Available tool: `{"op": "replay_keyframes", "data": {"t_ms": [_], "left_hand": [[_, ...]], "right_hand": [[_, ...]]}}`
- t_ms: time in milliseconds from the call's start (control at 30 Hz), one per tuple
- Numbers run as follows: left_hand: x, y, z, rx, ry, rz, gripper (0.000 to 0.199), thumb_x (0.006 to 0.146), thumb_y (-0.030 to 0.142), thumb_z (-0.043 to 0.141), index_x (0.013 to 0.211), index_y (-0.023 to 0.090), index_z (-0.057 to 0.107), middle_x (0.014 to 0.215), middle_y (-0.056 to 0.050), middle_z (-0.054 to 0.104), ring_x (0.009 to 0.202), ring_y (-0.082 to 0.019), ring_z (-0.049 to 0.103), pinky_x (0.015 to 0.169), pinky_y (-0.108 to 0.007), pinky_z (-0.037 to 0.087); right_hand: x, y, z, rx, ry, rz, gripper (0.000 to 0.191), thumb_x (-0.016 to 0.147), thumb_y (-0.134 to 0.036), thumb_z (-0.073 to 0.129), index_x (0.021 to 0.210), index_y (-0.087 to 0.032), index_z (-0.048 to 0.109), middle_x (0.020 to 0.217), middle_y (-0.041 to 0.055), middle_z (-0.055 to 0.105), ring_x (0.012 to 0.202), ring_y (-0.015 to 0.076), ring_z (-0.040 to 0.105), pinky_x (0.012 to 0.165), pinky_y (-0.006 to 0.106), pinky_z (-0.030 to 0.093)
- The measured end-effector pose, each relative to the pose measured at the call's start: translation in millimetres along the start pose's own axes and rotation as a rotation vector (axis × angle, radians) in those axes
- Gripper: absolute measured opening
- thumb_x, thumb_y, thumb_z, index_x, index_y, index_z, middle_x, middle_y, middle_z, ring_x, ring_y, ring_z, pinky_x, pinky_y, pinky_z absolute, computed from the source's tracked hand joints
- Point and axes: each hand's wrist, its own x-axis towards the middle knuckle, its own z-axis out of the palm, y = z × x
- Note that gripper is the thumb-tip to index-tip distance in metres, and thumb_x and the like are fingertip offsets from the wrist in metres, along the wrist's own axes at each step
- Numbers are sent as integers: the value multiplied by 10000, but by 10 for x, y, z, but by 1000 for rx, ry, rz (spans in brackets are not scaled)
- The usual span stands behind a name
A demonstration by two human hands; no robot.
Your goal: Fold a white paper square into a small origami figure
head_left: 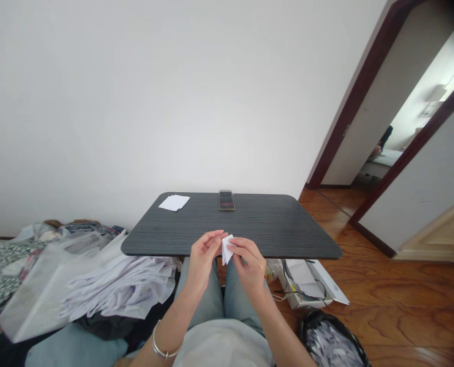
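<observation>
A small folded piece of white paper (227, 250) is held between my two hands, just above the near edge of the dark table (280, 224). My left hand (207, 251) pinches its left side with thumb and fingers. On the other side, my right hand (249, 259) grips the paper, its fingers lying over the right edge. Farther back on the tabletop lies a phone (226, 201). A few white paper sheets (174, 202) rest at the table's back left corner.
Piled clothes and white cloth (123, 285) lie at the left, beside the table. Under its right side is a white box (307, 290) with cables. A black-lined bin (332, 341) of paper scraps stands at the lower right. A doorway (376, 117) opens at the right.
</observation>
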Motion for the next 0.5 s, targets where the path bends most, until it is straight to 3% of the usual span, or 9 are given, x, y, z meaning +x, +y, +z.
{"op": "replay_keyframes", "data": {"t_ms": [233,400,500], "left_hand": [[20,-39,-24,28,1,12,312,656,190,675,951,129,593,997,-121,679,926,-217,632,795,-316,491],[44,-38,-17,35,73,73,299,653,202,676,927,121,590,981,-124,681,925,-222,631,821,-343,481],[44,-36,5,42,119,117,272,658,200,671,905,120,591,977,-119,679,927,-219,628,838,-353,475]], "right_hand": [[-18,-14,2,66,1,85,245,793,-80,487,822,-246,665,917,52,654,895,191,599,789,378,491],[-20,-25,-1,231,108,427,150,807,-207,516,936,-187,589,937,77,621,880,189,585,740,329,487],[-24,-7,10,372,-11,588,124,781,-288,568,813,-169,583,775,43,628,722,165,592,618,265,475]]}}
